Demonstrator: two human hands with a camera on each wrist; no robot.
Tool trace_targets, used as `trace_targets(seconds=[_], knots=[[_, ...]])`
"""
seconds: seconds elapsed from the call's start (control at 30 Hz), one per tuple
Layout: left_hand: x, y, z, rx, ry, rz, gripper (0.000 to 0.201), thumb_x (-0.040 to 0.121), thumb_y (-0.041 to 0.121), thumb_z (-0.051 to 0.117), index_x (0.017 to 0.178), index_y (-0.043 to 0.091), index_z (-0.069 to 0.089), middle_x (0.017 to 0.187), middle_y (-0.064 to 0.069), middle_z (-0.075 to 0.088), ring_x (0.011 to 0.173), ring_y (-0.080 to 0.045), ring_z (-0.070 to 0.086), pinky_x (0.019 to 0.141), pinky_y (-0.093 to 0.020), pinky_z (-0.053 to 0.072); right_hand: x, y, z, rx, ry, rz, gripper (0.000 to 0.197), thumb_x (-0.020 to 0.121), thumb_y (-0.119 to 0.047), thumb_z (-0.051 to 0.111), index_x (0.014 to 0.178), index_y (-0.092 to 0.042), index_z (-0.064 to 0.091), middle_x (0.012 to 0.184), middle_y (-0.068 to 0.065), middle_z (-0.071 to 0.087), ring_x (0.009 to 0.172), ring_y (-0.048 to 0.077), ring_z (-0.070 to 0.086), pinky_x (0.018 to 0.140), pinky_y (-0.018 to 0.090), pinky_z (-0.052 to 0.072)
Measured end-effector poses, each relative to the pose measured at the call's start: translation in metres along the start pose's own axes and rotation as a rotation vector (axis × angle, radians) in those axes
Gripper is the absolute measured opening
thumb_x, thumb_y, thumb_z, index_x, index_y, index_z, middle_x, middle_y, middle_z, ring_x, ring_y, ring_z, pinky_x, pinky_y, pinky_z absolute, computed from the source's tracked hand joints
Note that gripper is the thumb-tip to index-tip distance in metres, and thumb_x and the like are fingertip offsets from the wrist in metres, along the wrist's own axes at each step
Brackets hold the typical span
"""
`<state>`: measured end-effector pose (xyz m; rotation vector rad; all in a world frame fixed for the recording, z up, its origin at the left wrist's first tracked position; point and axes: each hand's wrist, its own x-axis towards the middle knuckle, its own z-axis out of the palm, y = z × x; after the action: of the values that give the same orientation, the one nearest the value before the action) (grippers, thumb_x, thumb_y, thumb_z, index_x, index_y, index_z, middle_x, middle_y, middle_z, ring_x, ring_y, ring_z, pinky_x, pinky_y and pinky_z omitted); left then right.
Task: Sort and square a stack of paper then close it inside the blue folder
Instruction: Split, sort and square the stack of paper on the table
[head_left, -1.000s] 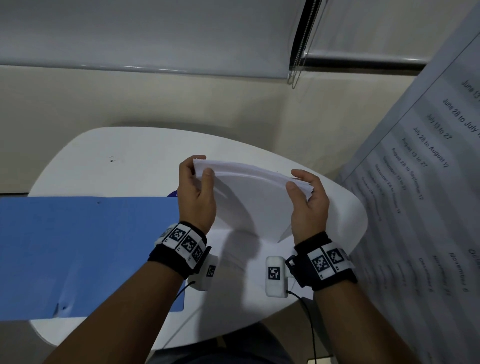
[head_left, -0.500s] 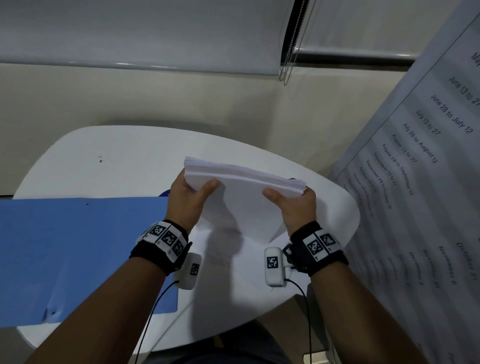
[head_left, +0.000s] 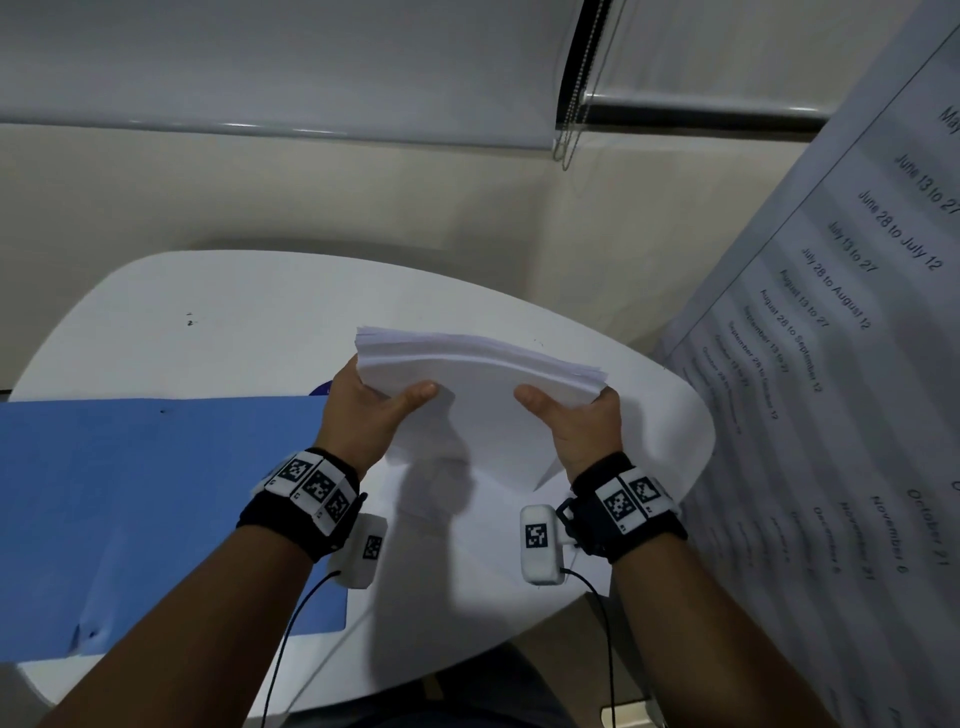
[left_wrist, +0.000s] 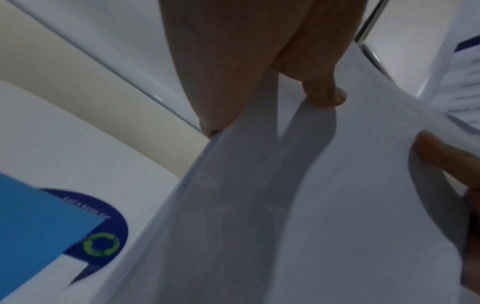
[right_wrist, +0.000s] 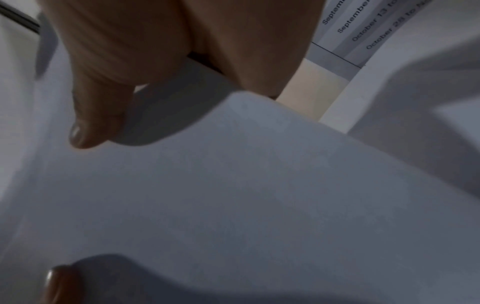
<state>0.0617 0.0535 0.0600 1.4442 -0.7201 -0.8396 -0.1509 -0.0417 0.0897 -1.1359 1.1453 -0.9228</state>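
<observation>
A stack of white paper (head_left: 483, 405) stands on edge above the white table (head_left: 208, 322), bowed slightly toward me. My left hand (head_left: 374, 410) grips its left side, thumb on the near face. My right hand (head_left: 571, 415) grips the right side the same way. The fingers behind the stack are hidden. In the left wrist view the paper (left_wrist: 298, 205) fills the middle with my left thumb (left_wrist: 327, 90) pressed on it. In the right wrist view my right thumb (right_wrist: 98, 115) lies on the paper (right_wrist: 246, 195). The blue folder (head_left: 145, 514) lies open and flat on the table's left.
A large printed schedule sheet (head_left: 831, 415) hangs at the right, close to the table's edge. A round dark-blue sticker (left_wrist: 103, 232) with a green recycling mark sits on the table, partly under the folder's corner (left_wrist: 39, 226). A beige wall rises behind the table.
Both hands shifted their grip from the stack's top corners down to its sides, thumbs now on the near face. The stack rose slightly and its top edges look more even.
</observation>
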Motion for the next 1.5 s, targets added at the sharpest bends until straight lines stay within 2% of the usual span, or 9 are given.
trace_targets(seconds=[0.23,0.43,0.53,0.63,0.7,0.83,1.0,1.37,1.5], knots=[[-0.001,-0.012,0.006,0.141,-0.005,-0.042,0.043,0.077,0.044,0.074,0.113,0.021,0.07,0.102,0.011,0.074,0.095,-0.005,0.071,0.081,-0.026,0.058,-0.006,0.023,0.008,-0.068,0.021,0.074,0.021,0.074,-0.008,0.082,0.077,-0.022,0.067,0.072,-0.012,0.071,0.065,0.0,0.069,0.058,0.013,0.053],[0.004,0.005,-0.018,0.167,-0.104,-0.028,0.03,0.077,0.036,0.083,0.102,0.03,0.069,0.092,0.021,0.076,0.086,0.0,0.071,0.07,-0.018,0.056,0.005,0.006,0.004,0.004,-0.077,0.051,0.019,0.075,-0.008,0.082,0.087,-0.019,0.072,0.089,-0.001,0.077,0.085,0.016,0.073,0.072,0.029,0.059],[-0.008,-0.008,-0.032,0.274,-0.141,-0.14,0.041,0.075,0.055,0.076,0.103,0.026,0.069,0.09,0.006,0.076,0.08,-0.011,0.07,0.069,-0.027,0.055,0.003,0.014,0.009,0.079,-0.112,0.148,0.021,0.077,-0.008,0.079,0.094,-0.017,0.072,0.095,-0.002,0.076,0.089,0.015,0.073,0.075,0.029,0.058],[-0.023,-0.027,-0.03,0.326,-0.054,-0.186,0.025,0.087,0.04,0.074,0.092,0.017,0.065,0.077,0.001,0.066,0.069,-0.015,0.059,0.061,-0.029,0.048,0.002,0.047,0.014,-0.121,-0.063,0.213,0.017,0.082,-0.028,0.076,0.094,-0.017,0.069,0.088,-0.008,0.073,0.081,0.012,0.071,0.072,0.027,0.056],[-0.03,-0.037,-0.033,0.316,-0.015,-0.227,0.022,0.088,0.033,0.074,0.089,0.014,0.064,0.076,-0.001,0.064,0.068,-0.019,0.058,0.059,-0.031,0.048,0.0,0.073,0.01,-0.358,-0.001,0.237,0.03,0.087,-0.046,0.066,0.087,-0.016,0.061,0.079,-0.007,0.063,0.076,0.016,0.064,0.069,0.026,0.05],[-0.034,-0.047,-0.067,0.321,0.086,-0.303,0.018,0.091,0.027,0.072,0.095,0.011,0.066,0.084,-0.005,0.068,0.075,-0.025,0.063,0.064,-0.034,0.052,0.001,0.112,-0.01,-0.873,0.277,0.506,0.078,0.084,-0.047,0.066,0.145,-0.011,0.033,0.148,0.011,0.033,0.137,0.035,0.03,0.103,0.046,0.037],[-0.042,-0.036,-0.112,0.278,0.194,-0.307,0.017,0.091,0.024,0.07,0.095,0.009,0.065,0.082,-0.007,0.066,0.071,-0.025,0.061,0.061,-0.032,0.05,0.001,0.137,-0.008,-1.042,0.236,0.746,0.12,0.074,-0.059,0.072,0.153,-0.008,-0.003,0.161,0.012,-0.004,0.147,0.038,0.0,0.111,0.061,0.02],[-0.042,-0.033,-0.135,0.166,0.222,-0.299,0.014,0.092,0.021,0.07,0.092,0.008,0.064,0.077,-0.008,0.061,0.067,-0.023,0.056,0.058,-0.031,0.048,0.015,0.124,-0.016,-1.015,0.256,0.825,0.123,0.077,-0.054,0.074,0.151,-0.002,-0.009,0.159,0.02,0.012,0.145,0.036,0.022,0.114,0.051,0.025],[-0.04,-0.034,-0.132,0.157,0.206,-0.304,0.015,0.091,0.024,0.071,0.09,0.011,0.063,0.076,-0.006,0.062,0.066,-0.023,0.057,0.058,-0.032,0.048,0.016,0.128,-0.014,-0.965,0.346,0.771,0.099,0.072,-0.04,0.082,0.143,-0.001,0.024,0.138,0.018,0.048,0.119,0.033,0.055,0.096,0.045,0.047]])
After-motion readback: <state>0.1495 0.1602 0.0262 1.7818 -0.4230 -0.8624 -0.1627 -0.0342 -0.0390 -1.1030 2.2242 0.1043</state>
